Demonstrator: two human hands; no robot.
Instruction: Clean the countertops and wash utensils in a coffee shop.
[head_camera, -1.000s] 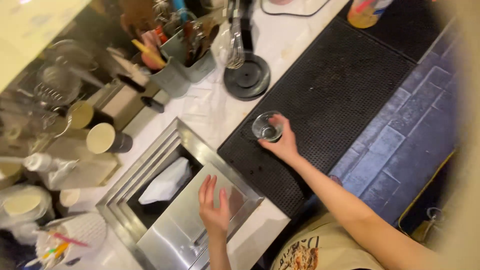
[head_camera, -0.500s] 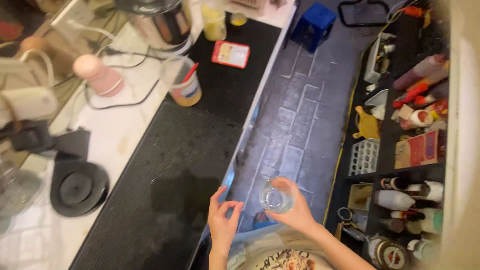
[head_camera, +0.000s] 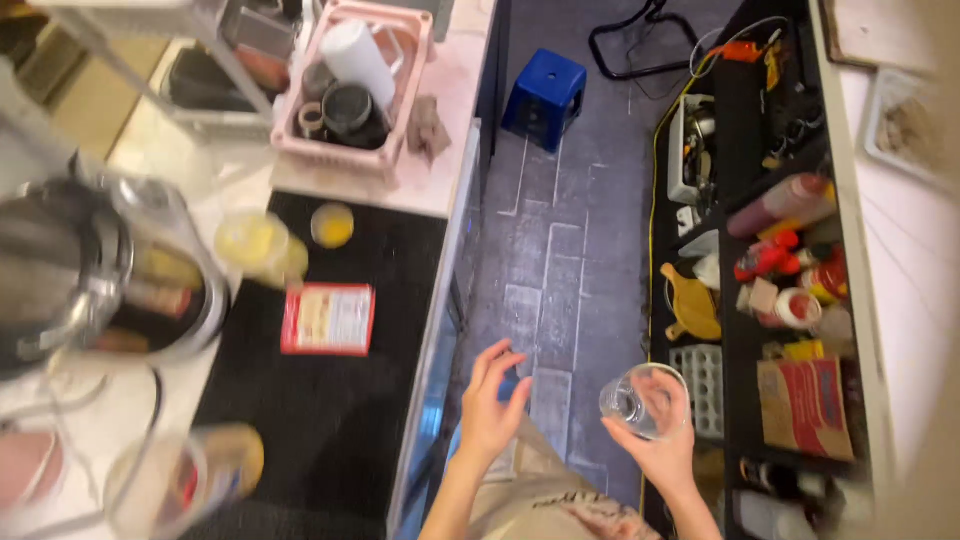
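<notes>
Holding a clear glass (head_camera: 643, 402) up over the tiled floor (head_camera: 565, 250), right hand (head_camera: 655, 440) has its grip wrapped round it from below, near-right in the scene. Left hand (head_camera: 492, 405) hangs empty w/ fingers spread wide, just left of the glass, by the edge of the black-matted surface (head_camera: 330, 400). Red-and-white packet (head_camera: 328, 319) lies on the mat, far-left of both hands.

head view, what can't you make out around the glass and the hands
- Clear glass, head view: whether it holds anything; too transparent against the right hand.
- Jars on the black mat, lower left: motion blur hides what they are.
- Left hand: empty, but its forearm is cut off by the bottom edge.
- Shelf bottles: contents too small to tell.
</notes>
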